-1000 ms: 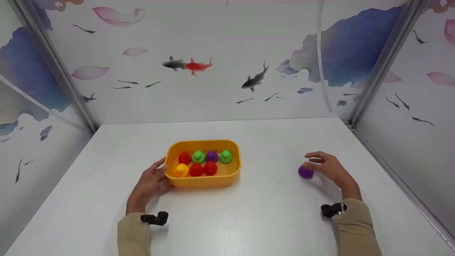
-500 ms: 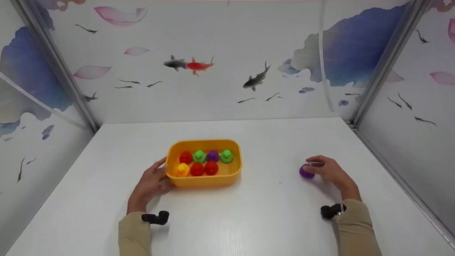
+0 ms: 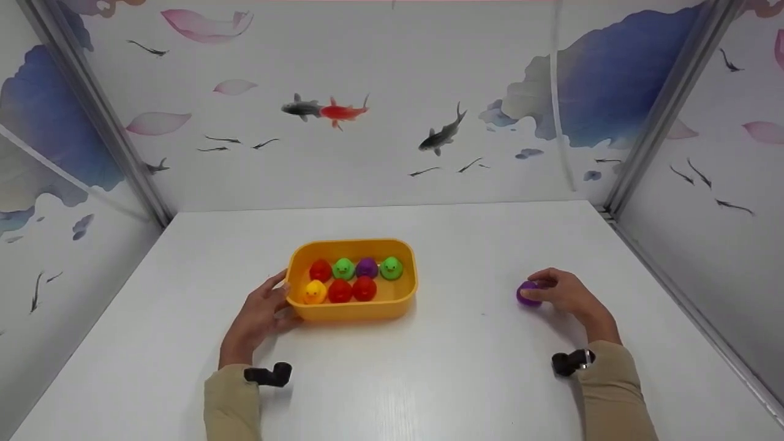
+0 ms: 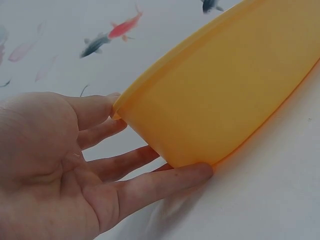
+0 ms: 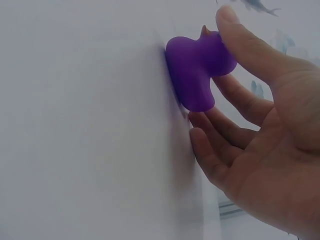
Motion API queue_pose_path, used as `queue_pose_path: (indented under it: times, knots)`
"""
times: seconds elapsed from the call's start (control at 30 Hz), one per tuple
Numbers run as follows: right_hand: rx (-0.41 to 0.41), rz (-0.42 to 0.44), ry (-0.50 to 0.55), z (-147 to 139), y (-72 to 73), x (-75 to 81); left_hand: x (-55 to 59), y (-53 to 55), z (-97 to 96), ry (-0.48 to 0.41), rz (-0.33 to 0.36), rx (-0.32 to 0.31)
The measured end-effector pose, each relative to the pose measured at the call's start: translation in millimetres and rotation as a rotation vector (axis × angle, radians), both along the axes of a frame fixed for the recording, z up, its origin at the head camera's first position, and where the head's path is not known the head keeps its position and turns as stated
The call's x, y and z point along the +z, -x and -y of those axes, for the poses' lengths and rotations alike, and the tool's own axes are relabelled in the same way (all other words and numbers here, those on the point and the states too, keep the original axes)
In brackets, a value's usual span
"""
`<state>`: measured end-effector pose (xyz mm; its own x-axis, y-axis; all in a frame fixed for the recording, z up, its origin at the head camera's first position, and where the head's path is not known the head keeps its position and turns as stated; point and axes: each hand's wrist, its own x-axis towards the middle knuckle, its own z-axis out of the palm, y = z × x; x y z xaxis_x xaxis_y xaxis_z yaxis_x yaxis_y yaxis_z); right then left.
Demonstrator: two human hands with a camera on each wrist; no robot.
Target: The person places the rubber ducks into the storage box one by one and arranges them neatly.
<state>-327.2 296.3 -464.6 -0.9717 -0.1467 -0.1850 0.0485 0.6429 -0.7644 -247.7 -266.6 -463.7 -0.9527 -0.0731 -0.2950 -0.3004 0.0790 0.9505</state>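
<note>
A yellow plastic tub (image 3: 352, 312) stands on the white table, with several small rubber ducks inside in red, green, purple and yellow. My left hand (image 3: 262, 318) holds its left end, the thumb at the rim and other fingers spread along the outer wall and lower edge; the tub (image 4: 215, 90) fills much of the left wrist view. Off to the right, a purple rubber duck (image 3: 528, 294) sits between the thumb and fingers of my right hand (image 3: 566, 294). In the right wrist view the thumb lies by the head of the duck (image 5: 197, 70), and its base is at the tabletop.
The white table (image 3: 392, 373) is enclosed by panels printed with fish and petals, a back wall (image 3: 380, 165) and two side walls. Bare tabletop lies between the tub and the purple duck. A small black camera sits on each wrist.
My right thumb and fingers have come down and closed around the purple duck, which stays in place. The left hand and tub have not visibly moved.
</note>
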Motion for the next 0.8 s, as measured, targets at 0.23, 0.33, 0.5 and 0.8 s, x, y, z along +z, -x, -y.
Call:
queue_pose_path:
  times: [0.23, 0.33, 0.5, 0.8]
  knots:
    - [-0.007, -0.005, -0.042, 3, 1.2, 0.8, 0.3, -1.3, -0.1, 0.003, -0.006, 0.003]
    - [-0.013, 0.006, -0.028, 4, 1.9, 1.9, -0.5, -1.7, -0.7, 0.012, -0.013, 0.007]
    - [-0.016, 0.009, 0.012, 10, -0.2, 10.0, -1.8, -1.2, -1.8, 0.026, -0.005, 0.016]
    - [0.031, -0.045, 0.083, 29, -4.3, 31.0, -1.4, 0.3, -0.5, 0.02, -0.007, 0.016]
